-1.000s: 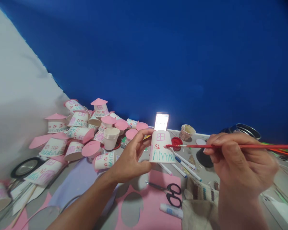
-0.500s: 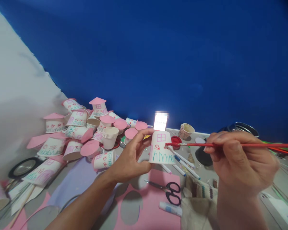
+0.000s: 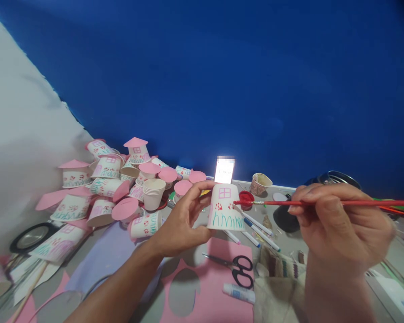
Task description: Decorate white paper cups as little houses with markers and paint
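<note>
My left hand (image 3: 185, 220) is closed around the left side of an upside-down white paper cup (image 3: 226, 213). The cup carries a pink drawn window, red dabs and a green zigzag along its lower edge. In my right hand (image 3: 340, 220) is a thin red paintbrush (image 3: 279, 203), pinched between fingers and thumb. Its red tip meets or nearly meets the cup's right side, beside the red dabs. Behind the tip stands a small pot of red paint (image 3: 246, 199). A lit phone screen (image 3: 224, 170) shows just behind the cup.
Decorated cups with pink paper roofs (image 3: 150, 168) pile up at left, near a stack of plain cups (image 3: 154, 193). Below the cup lie black-handled scissors (image 3: 239, 267), a glue tube (image 3: 239, 293) and cut pink paper (image 3: 218, 305). Several markers (image 3: 261, 231) and a cloth (image 3: 279, 296) lie right of centre.
The cup has turned slightly in my left hand, and more red dabs show toward its right side. My right hand and the brush have shifted a little to the right.
</note>
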`<control>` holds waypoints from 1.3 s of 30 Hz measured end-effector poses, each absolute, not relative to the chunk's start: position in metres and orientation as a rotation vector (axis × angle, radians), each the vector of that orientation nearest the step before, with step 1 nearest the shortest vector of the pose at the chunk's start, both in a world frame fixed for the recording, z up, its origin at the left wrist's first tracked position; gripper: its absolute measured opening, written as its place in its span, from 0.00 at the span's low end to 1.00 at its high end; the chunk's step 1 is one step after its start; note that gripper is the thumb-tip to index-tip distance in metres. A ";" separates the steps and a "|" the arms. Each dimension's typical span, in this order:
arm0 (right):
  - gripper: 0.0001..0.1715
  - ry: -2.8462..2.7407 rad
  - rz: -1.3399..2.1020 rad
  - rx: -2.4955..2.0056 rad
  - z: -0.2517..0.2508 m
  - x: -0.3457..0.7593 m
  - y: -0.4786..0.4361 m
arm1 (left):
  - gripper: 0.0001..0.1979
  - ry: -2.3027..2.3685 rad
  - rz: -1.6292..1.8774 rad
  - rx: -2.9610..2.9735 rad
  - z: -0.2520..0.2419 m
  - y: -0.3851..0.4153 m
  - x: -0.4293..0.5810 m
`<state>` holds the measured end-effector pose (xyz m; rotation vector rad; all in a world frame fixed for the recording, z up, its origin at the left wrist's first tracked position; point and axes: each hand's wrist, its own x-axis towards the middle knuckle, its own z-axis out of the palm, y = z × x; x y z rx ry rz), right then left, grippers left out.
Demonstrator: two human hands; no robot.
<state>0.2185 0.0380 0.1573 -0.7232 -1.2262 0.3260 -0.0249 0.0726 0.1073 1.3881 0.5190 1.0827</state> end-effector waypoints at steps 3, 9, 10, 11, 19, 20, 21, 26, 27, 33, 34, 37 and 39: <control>0.06 -1.262 0.357 -0.733 0.156 0.219 0.037 | 0.38 0.515 1.087 1.391 0.107 0.073 -0.024; 0.07 -1.197 0.322 -0.729 0.158 0.217 0.036 | 0.39 0.543 1.093 1.461 0.107 0.072 -0.025; 0.07 -1.207 0.329 -0.727 0.158 0.217 0.036 | 0.39 0.554 1.088 1.482 0.107 0.071 -0.024; 0.06 -1.223 0.336 -0.727 0.158 0.217 0.036 | 0.39 0.567 1.082 1.499 0.108 0.071 -0.024; 0.06 -1.285 0.364 -0.747 0.154 0.220 0.036 | 0.41 0.579 1.108 1.533 0.109 0.070 -0.024; 0.06 -1.275 0.358 -0.742 0.154 0.220 0.036 | 0.41 0.578 1.104 1.537 0.109 0.070 -0.024; 0.06 -1.265 0.354 -0.739 0.154 0.220 0.036 | 0.41 0.576 1.101 1.540 0.109 0.070 -0.024; 0.07 -1.253 0.354 -0.743 0.155 0.220 0.035 | 0.40 0.575 1.105 1.530 0.109 0.070 -0.024; 0.07 -1.254 0.349 -0.738 0.155 0.220 0.035 | 0.41 0.571 1.107 1.526 0.109 0.069 -0.024; 0.06 -1.304 0.383 -0.750 0.153 0.221 0.035 | 0.40 0.563 1.105 1.523 0.109 0.070 -0.024; 0.06 -1.301 0.381 -0.747 0.153 0.221 0.035 | 0.40 0.564 1.105 1.527 0.109 0.070 -0.024; 0.06 -1.268 0.360 -0.726 0.154 0.221 0.034 | 0.40 0.562 1.101 1.543 0.108 0.071 -0.024; 0.07 -1.276 0.346 -0.718 0.154 0.221 0.034 | 0.40 0.559 1.096 1.548 0.107 0.071 -0.024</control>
